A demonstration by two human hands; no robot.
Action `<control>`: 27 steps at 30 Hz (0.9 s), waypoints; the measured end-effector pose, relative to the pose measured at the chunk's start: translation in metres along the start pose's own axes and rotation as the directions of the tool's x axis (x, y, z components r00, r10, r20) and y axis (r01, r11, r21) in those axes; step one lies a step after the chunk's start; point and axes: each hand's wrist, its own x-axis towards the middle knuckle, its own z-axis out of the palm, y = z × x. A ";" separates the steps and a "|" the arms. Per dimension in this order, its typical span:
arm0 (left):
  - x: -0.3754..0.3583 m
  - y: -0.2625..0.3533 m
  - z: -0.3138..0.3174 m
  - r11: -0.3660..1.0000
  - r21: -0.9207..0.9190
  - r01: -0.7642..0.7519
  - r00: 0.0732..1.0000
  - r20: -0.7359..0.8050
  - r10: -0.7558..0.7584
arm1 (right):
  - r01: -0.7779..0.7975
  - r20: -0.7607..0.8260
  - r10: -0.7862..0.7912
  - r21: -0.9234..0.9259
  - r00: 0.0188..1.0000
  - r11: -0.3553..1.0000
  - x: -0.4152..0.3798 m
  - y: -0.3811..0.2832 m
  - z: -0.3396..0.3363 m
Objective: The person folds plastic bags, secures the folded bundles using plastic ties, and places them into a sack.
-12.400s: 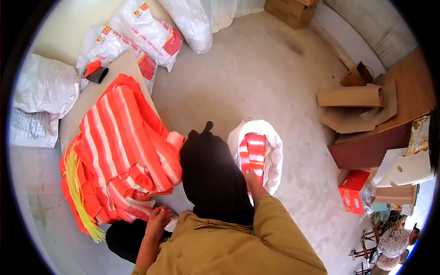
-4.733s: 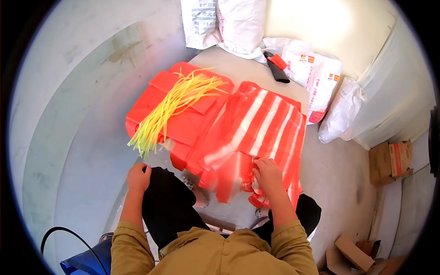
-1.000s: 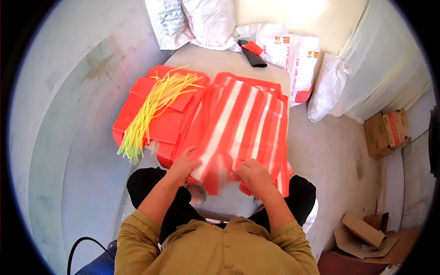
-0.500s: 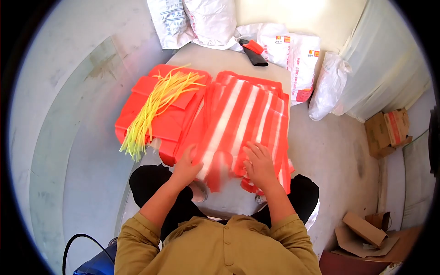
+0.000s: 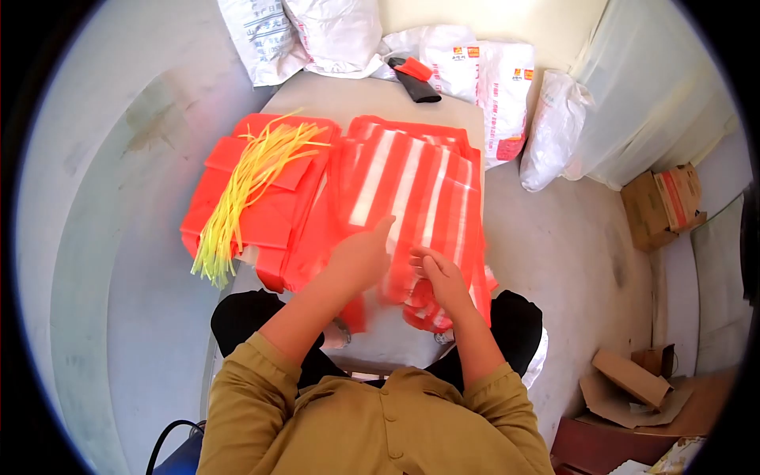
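Note:
A stack of red-and-white striped plastic bags (image 5: 412,178) lies on the low table in front of me. My left hand (image 5: 360,257) reaches across the near part of the stack, index finger stretched out; motion blurs its other fingers. Close to its right, my right hand (image 5: 441,277) has its fingers curled at the stack's near edge, where the film is crumpled and partly blurred. On the left, folded red plastic bags (image 5: 261,222) form another pile. A bundle of yellow strips (image 5: 245,186) lies across that pile.
White printed sacks (image 5: 336,36) stand along the table's far edge. A black roll with a red piece (image 5: 416,83) lies near them. The pale tabletop (image 5: 372,95) shows behind the stacks. Cardboard boxes (image 5: 661,206) stand at the right, with flattened cardboard (image 5: 633,392) lower down.
My left hand has moved right and forward over the striped bags. My right hand has turned inward and its fingers have curled. The whole view has shifted slightly.

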 end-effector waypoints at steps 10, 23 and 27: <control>0.014 -0.025 0.027 0.959 -0.283 -0.005 0.995 0.093 0.032 | -0.049 -0.120 0.013 -0.303 0.993 0.952 0.028 -0.017 0.015; 0.002 -0.040 0.054 0.881 0.113 -0.460 0.853 -0.220 0.474 | 0.058 -0.119 -0.147 -0.554 0.982 0.830 0.033 -0.021 0.018; 0.003 -0.037 0.056 0.857 0.176 -0.484 0.838 -0.189 0.512 | 0.098 -0.091 -0.226 -0.703 0.970 0.704 0.021 -0.027 0.012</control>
